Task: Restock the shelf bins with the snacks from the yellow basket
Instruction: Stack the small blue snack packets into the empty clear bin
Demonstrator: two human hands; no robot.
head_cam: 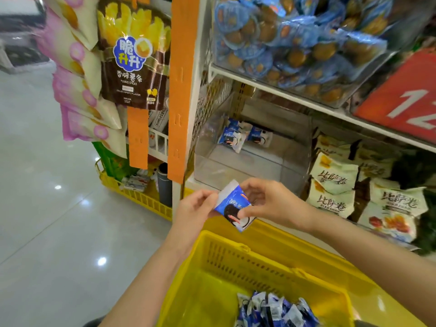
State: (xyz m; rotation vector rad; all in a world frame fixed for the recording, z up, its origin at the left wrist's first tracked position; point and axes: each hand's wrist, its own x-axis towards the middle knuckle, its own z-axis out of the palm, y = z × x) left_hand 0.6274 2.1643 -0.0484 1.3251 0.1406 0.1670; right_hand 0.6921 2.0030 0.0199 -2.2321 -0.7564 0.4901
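Note:
A small blue-and-white cookie snack packet (232, 205) is held in front of the shelf, above the yellow basket (226, 258). My left hand (197, 208) pinches its left edge and my right hand (269, 199) pinches its right side. Several more of the same packets (273, 310) lie in the basket's bottom right. Just beyond my hands stands a clear shelf bin (236, 168) with a few matching packets (245, 135) at its back.
The neighbouring bin on the right holds cream pizza-roll packets (354, 185). The upper shelf bin is full of blue-wrapped snacks (295, 43). Orange strips (180, 90) and hanging chip bags (134, 53) flank the shelf's left post. A second yellow basket (141, 197) sits on the floor.

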